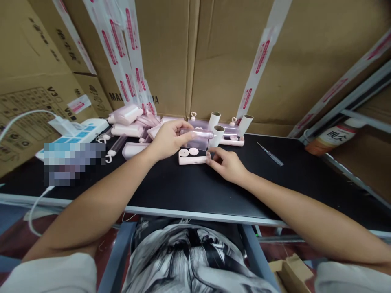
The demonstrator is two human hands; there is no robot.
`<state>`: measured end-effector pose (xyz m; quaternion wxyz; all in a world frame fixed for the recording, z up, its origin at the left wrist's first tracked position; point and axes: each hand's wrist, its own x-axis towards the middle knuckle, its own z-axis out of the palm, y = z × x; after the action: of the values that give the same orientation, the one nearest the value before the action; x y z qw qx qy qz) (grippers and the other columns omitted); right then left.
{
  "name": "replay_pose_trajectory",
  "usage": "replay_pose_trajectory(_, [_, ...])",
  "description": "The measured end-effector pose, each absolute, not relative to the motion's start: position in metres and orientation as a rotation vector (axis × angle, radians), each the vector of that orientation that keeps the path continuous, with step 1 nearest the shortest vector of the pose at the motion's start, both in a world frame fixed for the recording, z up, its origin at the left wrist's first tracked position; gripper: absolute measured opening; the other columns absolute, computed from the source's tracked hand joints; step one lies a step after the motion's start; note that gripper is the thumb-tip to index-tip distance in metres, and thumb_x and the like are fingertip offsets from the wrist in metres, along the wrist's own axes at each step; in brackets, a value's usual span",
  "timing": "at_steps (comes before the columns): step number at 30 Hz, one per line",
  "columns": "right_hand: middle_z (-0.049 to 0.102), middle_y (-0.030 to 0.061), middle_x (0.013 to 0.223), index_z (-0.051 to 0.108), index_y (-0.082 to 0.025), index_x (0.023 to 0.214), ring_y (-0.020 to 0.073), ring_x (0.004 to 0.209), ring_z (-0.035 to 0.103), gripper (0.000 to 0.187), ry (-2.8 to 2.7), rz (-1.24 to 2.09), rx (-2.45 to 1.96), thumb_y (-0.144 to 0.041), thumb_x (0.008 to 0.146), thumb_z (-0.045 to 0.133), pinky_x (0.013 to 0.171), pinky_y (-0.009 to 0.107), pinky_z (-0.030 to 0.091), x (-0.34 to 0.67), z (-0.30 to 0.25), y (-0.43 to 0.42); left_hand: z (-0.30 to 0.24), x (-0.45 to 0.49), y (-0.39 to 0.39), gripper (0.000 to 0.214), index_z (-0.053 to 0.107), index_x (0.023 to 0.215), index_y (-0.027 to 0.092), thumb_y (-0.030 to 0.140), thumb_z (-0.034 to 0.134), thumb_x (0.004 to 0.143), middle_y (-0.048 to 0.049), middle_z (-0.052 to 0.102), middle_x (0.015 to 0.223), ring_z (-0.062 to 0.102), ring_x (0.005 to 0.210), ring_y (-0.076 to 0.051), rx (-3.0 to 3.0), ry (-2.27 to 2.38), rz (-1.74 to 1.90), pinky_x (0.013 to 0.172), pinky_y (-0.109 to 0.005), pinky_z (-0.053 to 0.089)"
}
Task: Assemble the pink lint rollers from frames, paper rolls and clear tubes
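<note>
My left hand [169,140] is closed around a clear, pink-tinted tube [204,134], which lies nearly level above the desk. Below it, a pale pink case [192,160] rests on the black desktop with two round pink discs [193,151] at its back edge. The thumb and fingers of my right hand [227,165] pinch the case's right end; whether a small separate part is between them, I cannot tell. White cardboard tubes [217,136] stand upright just behind my hands, among clear pink covers [195,142] and heart-shaped loops [193,116].
A heap of pink cases [126,130] lies to the left, beside a white power strip [82,132] with a cable. A small screwdriver [271,155] lies on the right. An orange and white bottle [334,136] lies by the metal frame. Cardboard [226,61] walls the back.
</note>
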<state>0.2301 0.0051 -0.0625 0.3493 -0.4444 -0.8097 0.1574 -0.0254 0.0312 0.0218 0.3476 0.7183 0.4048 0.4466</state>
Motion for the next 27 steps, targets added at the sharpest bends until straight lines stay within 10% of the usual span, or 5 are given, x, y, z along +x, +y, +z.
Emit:
replay_pose_trajectory(6, [0.063,-0.0050,0.073,0.058,-0.026,0.136,0.0131,0.055,0.055,0.059,-1.606,0.963,-0.747,-0.055,0.089,0.077,0.053,0.028,0.046,0.228,-0.046,-0.004,0.006,-0.003,0.016,0.045,0.071,0.107,0.017,0.050,0.083,0.079,-0.0015,0.069,0.076,0.063,0.061,-0.013,1.740,0.872,0.983,0.052,-0.023,0.048])
replay_pose_trajectory(15, [0.058,-0.0048,0.062,0.075,-0.022,0.098,0.0116,0.050,0.049,0.041,-1.244,1.167,-0.680,-0.044,0.071,0.096,0.050,0.029,0.041,0.243,-0.016,-0.017,0.028,-0.006,0.042,0.038,0.078,0.103,0.016,0.046,0.055,0.100,-0.0083,0.076,0.097,0.068,0.090,-0.021,2.359,1.198,1.036,0.084,-0.033,0.051])
replay_pose_trajectory(20, [0.061,-0.0013,0.071,0.075,-0.022,0.093,0.0134,0.060,0.057,0.036,-1.394,1.016,-0.735,-0.055,0.083,0.085,0.057,0.030,0.050,0.249,-0.020,-0.013,0.032,0.008,0.084,0.044,0.073,0.129,0.014,0.040,0.062,0.095,-0.0167,0.070,0.126,0.067,0.110,-0.028,2.655,1.549,0.716,0.097,-0.039,0.050])
replay_pose_trajectory(27, [0.065,-0.0002,0.078,0.062,-0.024,0.104,0.0156,0.058,0.063,0.039,-1.672,0.983,-0.833,-0.062,0.098,0.062,0.054,0.030,0.052,0.247,-0.031,-0.017,0.030,0.015,0.079,0.022,0.075,0.087,0.018,0.034,0.062,0.095,-0.0067,0.077,0.090,0.067,0.083,-0.019,2.420,1.396,0.891,0.078,-0.031,0.049])
